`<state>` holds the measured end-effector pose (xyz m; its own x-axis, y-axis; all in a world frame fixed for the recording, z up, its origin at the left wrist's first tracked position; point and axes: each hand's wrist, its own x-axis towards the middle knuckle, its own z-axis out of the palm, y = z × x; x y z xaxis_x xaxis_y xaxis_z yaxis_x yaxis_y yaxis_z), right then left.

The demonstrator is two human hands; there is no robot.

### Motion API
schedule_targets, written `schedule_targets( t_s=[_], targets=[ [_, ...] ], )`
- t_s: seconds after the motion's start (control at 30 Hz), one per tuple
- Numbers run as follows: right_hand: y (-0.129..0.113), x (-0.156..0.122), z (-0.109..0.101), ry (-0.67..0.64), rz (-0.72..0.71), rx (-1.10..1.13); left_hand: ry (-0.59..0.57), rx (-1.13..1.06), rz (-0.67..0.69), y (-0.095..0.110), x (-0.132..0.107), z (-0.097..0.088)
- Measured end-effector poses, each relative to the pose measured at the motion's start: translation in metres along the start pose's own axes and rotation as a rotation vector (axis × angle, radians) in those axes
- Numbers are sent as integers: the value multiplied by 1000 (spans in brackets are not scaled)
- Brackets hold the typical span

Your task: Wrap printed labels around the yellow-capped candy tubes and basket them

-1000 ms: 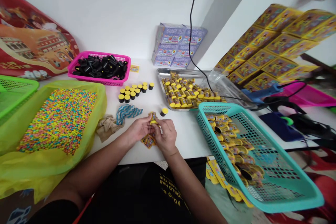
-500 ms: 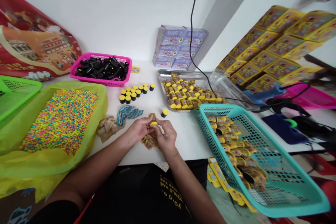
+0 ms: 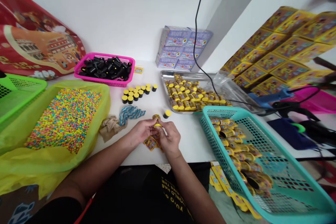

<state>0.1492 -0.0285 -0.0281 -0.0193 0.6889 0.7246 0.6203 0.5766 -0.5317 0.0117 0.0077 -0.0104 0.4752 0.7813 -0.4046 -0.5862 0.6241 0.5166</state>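
Both my hands meet near the table's front edge around a small yellow-capped tube [image 3: 156, 121] wrapped in a yellow label. My left hand [image 3: 141, 131] pinches it from the left and my right hand [image 3: 168, 135] grips it from the right. Under my hands lie loose yellow labels [image 3: 150, 143]. One black tube with a yellow cap [image 3: 167, 113] stands just beyond my right hand. A group of the same capped tubes [image 3: 138, 92] stands farther back.
A yellow-lined bin of coloured candy beads [image 3: 63, 119] is at the left, beside a green basket [image 3: 15, 94]. A pink basket [image 3: 105, 68] holds black tubes. Labelled tubes fill the metal tray [image 3: 194, 96] and teal basket [image 3: 252, 161]. Rags [image 3: 120, 119] lie nearby. Boxes [image 3: 181, 47] stand behind.
My hands stay together on the tube, turning it slightly. The view has shifted a little, so everything sits slightly farther right in the picture.
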Motion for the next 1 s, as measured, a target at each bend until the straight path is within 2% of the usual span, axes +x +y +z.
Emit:
schedule_targets(
  t_s=[0.2,0.4,0.7,1.0],
  targets=[
    [5,0,-6,-92,-141,-244,4,-11,6,-4,1,-1],
    [-1,-1,-5,11,6,-53,-24,-20,2,-3,-1,2],
    [1,3,-3,-11,-74,-37,16,25,22,-2,-2,3],
    [7,2,-7,-7,-176,-149,-32,71,-12,-3,-4,3]
  ],
)
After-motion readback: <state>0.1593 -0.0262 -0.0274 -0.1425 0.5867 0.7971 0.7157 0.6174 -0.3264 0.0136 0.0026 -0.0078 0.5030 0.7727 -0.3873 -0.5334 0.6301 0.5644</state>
